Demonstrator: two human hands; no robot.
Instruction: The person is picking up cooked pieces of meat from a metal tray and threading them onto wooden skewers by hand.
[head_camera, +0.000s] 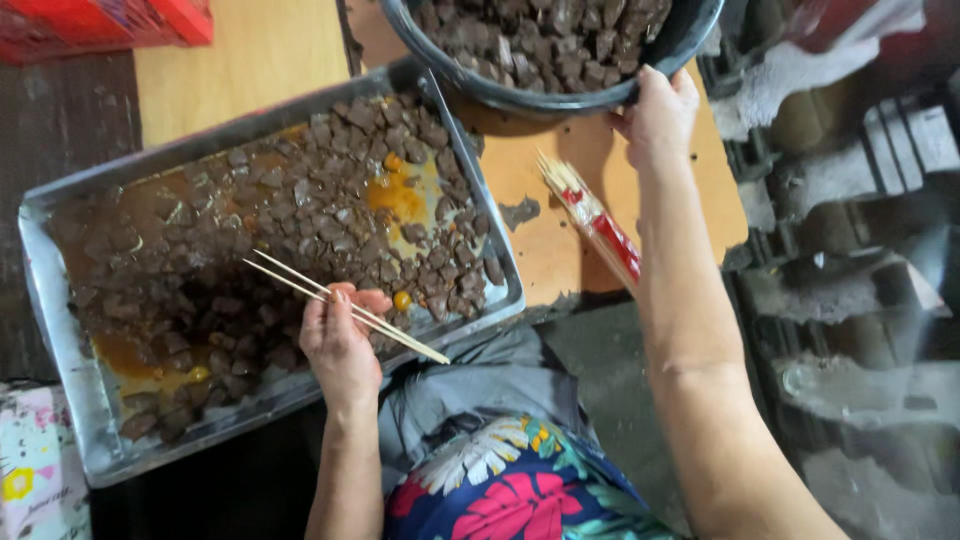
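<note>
The biggest thing is a wooden table top (262, 50) of light colour. On it lies a wide metal tray (62, 330), rectangular and grey, filled with dark brown meat pieces (300, 215) in an orange-brown sauce; some small yellow round bits show among them. The tray is tilted in the view, and its near long edge hangs over the person's lap.

Beyond the tray, at the top, stands a round black basin (560, 100), also full of dark meat pieces. The basin's rim is just beside the far corner of the tray.

The right hand (658, 112) is on the near rim of the basin; the thumb and fingers close on the rim edge.

The left hand (338, 345) is at the near edge of the tray, above the meat. Its fingers are curled together and clamped on two thin bamboo skewers (345, 308). The skewers pass across the fingers: the longer ends stick out to the left over the meat, the shorter ends go out to the right, past the tray's edge.

Between the tray and the right forearm, a bundle of skewers (590, 215) with a red wrapper lies on the table, apart from both hands.
</note>
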